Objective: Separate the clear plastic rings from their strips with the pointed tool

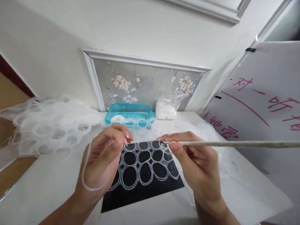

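My right hand (pixel 197 159) pinches a long thin pale rod (pixel 236 144) between thumb and fingers; the rod runs out to the right edge of the view. My left hand (pixel 104 156) is closed in a pinch at the upper edge of a net of joined white rings (pixel 129 177); whatever lies between its fingertips is too small to make out. A single thin white ring (pixel 93 189) loops around the left hand near its thumb base. Beneath the hands, the net's rings show against a black sheet (pixel 142 200) on the white table (pixel 58 193).
A large heap of joined white rings (pixel 44 131) spreads over the table's left side. Behind the hands stand a blue plastic basket (pixel 131 107) and a clear bag (pixel 166 107) with white contents. More translucent ring netting (pixel 201 128) lies right. A whiteboard (pixel 264 72) bears red writing.
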Available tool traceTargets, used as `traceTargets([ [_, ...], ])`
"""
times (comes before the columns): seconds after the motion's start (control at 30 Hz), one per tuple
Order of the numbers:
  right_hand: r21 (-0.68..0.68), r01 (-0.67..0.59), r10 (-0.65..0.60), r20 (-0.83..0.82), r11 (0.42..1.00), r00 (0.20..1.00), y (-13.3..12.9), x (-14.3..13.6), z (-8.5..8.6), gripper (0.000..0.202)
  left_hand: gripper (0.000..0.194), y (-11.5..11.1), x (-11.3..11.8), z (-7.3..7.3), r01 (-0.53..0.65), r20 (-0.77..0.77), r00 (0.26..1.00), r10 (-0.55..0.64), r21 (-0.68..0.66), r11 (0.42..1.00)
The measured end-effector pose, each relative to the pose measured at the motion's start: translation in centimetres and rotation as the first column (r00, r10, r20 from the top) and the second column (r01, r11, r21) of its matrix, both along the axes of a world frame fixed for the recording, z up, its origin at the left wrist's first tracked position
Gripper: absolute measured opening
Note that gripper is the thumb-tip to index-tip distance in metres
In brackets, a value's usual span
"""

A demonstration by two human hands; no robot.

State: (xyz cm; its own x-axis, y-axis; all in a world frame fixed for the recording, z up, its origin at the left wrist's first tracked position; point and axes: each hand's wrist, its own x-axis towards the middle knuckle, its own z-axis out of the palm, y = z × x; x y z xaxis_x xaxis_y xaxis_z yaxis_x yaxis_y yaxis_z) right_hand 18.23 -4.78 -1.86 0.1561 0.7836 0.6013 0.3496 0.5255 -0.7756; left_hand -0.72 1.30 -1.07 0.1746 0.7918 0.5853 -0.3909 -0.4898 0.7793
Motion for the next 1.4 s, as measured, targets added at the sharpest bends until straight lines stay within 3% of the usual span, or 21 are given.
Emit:
traceTargets([
  [0.13, 0.015, -0.1, 0.101, -0.126, 0.995, 0.987, -0.2, 0.0, 0.3, 0.013, 0.015, 0.1, -0.2, -1.0, 0.052, -0.147, 0.987, -0.071, -0.132, 0.99],
  [0.27, -0.016, -0.124, 0.12, -0.144, 0.992, 0.982, -0.1, 0.1, 0.5, 0.011, 0.036, 0.0, 0.3, -2.1, 0.212, -0.291, 0.9, -0.324, -0.359, 0.909],
  [0.37, -0.017, -0.053, 0.052, -0.074, 0.998, 0.996, -0.1, 0.1, 0.5, 0.008, 0.043, -0.1, 1.0, -2.1, 0.264, -0.24, 0.885, -0.4, -0.451, 0.853],
  [0.57, -0.018, 0.004, -0.004, -0.004, 1.0, 1.0, 0.0, 0.3, 0.6, 0.007, 0.05, -0.5, 1.6, -0.5, 0.417, -0.052, 0.849, -0.526, -0.547, 0.726],
  [0.87, -0.029, 0.017, -0.017, -0.003, 0.999, 1.0, 0.1, 0.4, 0.6, 0.008, 0.041, -1.0, 1.2, 0.0, 0.547, 0.185, 0.808, -0.56, -0.591, 0.593],
  [1.1, -0.045, 0.011, -0.01, 0.004, 0.999, 1.0, 0.3, 0.3, 0.6, 0.008, 0.039, -1.3, 1.0, 0.5, 0.648, 0.311, 0.736, -0.602, -0.582, 0.491],
  [1.4, -0.067, 0.016, -0.013, 0.047, 0.998, 0.999, 0.2, 0.1, 0.5, 0.01, 0.024, -1.2, 0.8, 0.7, 0.648, 0.343, 0.75, -0.565, -0.551, 0.525],
])
